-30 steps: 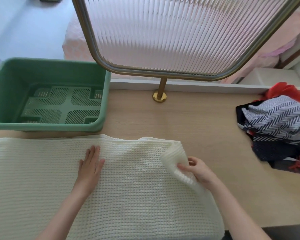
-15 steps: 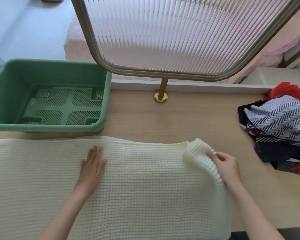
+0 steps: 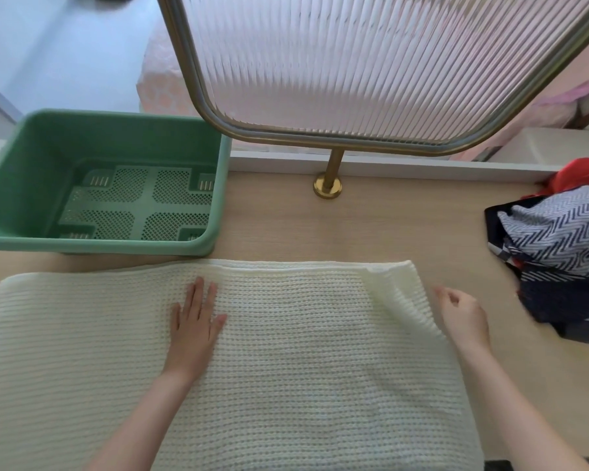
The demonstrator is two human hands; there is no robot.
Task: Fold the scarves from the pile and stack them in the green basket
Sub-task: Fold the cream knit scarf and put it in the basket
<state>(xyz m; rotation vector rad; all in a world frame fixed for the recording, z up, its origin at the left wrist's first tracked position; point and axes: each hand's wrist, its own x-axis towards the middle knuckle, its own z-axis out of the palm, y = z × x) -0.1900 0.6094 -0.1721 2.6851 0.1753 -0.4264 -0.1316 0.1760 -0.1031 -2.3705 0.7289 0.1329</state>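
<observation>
**Scarf spread on table, basket empty — fold barely begun**

Cream waffle-knit scarf [image 3: 303, 368] lies flat across the near half of the table [image 3: 371, 226], running past the left and bottom frame edges. Far edge shows a doubled layer, so it reads as folded once lengthwise; can't confirm. Right far corner is curled up and over, not lying flat.

Left hand [image 3: 194, 324] is palm-down on the scarf, fingers together and extended, pinning it. Right hand [image 3: 463, 314] is just off the scarf's right edge, fingers loosely curled, gripping nothing visible; whether it touches the knit edge can't be told.

Progress: green basket [image 3: 218, 185] at far left holds nothing, perforated mesh floor fully visible. Pile [image 3: 558, 253] at right is unsorted: grey-and-white herringbone scarf on top, navy and red fabric beneath. So zero stacked, first scarf in hand, rest waiting.

Materials: scarf is thick, soft, ribbed grid texture, likely to hold a fold but bulky. Basket is rigid moulded plastic, rounded corners. Table is pale wood grain. Behind it, a ribbed glass panel [image 3: 371, 62] in a brass frame on a brass post [image 3: 330, 175].
</observation>
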